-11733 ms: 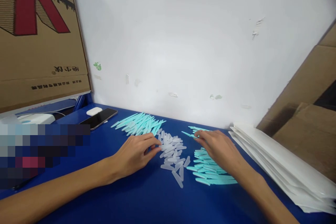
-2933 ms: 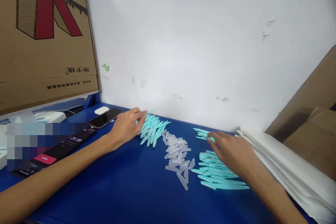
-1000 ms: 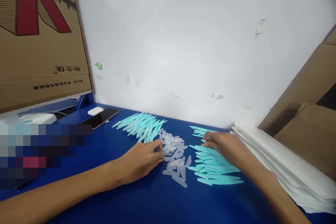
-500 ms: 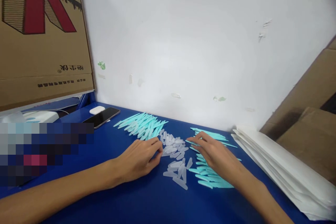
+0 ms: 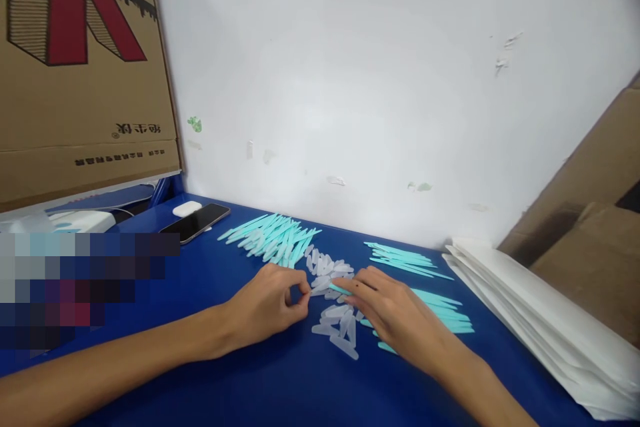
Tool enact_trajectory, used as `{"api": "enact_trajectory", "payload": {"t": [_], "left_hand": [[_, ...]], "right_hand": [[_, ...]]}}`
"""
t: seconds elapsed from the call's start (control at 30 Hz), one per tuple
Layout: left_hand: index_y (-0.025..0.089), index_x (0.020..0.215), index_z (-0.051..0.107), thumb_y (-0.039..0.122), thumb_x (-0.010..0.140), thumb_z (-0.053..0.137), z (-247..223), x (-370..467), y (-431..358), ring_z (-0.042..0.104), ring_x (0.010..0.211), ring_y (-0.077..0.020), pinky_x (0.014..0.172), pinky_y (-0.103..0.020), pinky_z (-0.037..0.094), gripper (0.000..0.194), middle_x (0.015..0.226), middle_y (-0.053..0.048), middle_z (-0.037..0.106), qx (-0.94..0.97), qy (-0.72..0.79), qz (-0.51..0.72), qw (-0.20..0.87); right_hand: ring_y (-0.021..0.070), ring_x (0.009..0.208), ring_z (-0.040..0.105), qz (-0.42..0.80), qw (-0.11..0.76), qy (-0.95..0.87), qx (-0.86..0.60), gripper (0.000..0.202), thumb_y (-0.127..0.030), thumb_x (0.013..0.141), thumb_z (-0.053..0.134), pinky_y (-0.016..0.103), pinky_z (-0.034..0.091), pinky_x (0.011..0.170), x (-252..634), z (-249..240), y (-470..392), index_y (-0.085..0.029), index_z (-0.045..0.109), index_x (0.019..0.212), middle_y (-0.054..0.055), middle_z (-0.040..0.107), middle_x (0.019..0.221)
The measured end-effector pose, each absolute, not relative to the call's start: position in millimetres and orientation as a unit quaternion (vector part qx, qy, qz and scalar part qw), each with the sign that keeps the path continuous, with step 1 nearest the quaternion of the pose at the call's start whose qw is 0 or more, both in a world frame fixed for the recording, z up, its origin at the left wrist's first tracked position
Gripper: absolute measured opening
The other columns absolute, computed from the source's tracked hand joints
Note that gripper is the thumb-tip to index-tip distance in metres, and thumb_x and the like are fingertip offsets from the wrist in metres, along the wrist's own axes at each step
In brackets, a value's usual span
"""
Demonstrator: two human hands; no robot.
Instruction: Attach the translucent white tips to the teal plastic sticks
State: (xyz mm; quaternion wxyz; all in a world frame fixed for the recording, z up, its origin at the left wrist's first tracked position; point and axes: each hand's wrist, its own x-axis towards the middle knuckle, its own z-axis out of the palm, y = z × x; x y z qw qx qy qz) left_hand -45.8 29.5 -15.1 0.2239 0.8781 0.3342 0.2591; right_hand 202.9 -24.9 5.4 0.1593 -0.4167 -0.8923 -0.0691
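Note:
My left hand (image 5: 273, 300) is closed, thumb and forefinger pinched in a ring beside a pile of small translucent caps (image 5: 345, 323). A translucent cap (image 5: 318, 289) shows at those fingertips, partly hidden. My right hand (image 5: 395, 307) holds a slim turquoise stick (image 5: 340, 289), its tip jutting left past the fingers toward my left hand. Below and beyond the right hand lie more tapered turquoise sticks (image 5: 445, 310), partly covered by it. Another heap of turquoise sticks (image 5: 273, 240), some with translucent ends, lies behind my left hand.
A phone (image 5: 195, 222) and a white case (image 5: 187, 209) sit at the back left of the blue table (image 5: 260, 380). White sheets or bags (image 5: 540, 327) are stacked at the right. A separate group of sticks (image 5: 405, 259) lies near the wall. Cardboard (image 5: 90, 100) stands at the left.
My right hand has moved left over the translucent caps with a turquoise stick, nearing my left hand. More sticks at the right are uncovered. My left hand has barely moved, still pinched.

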Motion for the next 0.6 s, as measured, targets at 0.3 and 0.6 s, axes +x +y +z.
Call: {"api": "enact_trajectory", "payload": {"t": [0.3,0.6], "left_hand": [[0.017,0.086,0.066,0.022,0.086,0.058,-8,-43,22,0.054,0.040,-0.0095,0.045,-0.018,0.038,0.010,0.049,0.005,0.060,0.860,0.349,0.241,0.283],[0.018,0.080,0.060,0.023,0.089,0.055,-3,-42,15,0.052,0.047,-0.0080,0.047,-0.017,0.036,0.012,0.057,0.005,0.057,0.874,0.318,0.225,0.289]], "right_hand": [[0.0194,0.086,0.059,-0.086,0.139,-0.901,-0.401,0.033,-0.019,0.102,0.047,0.031,0.046,0.068,190,2,-30,-0.025,0.051,0.134,0.003,0.062,0.094],[0.0161,0.080,0.059,-0.085,0.120,-0.902,-0.406,0.038,-0.016,0.101,0.049,0.028,0.034,0.059,185,2,-33,-0.029,0.047,0.137,0.000,0.063,0.094]]}}
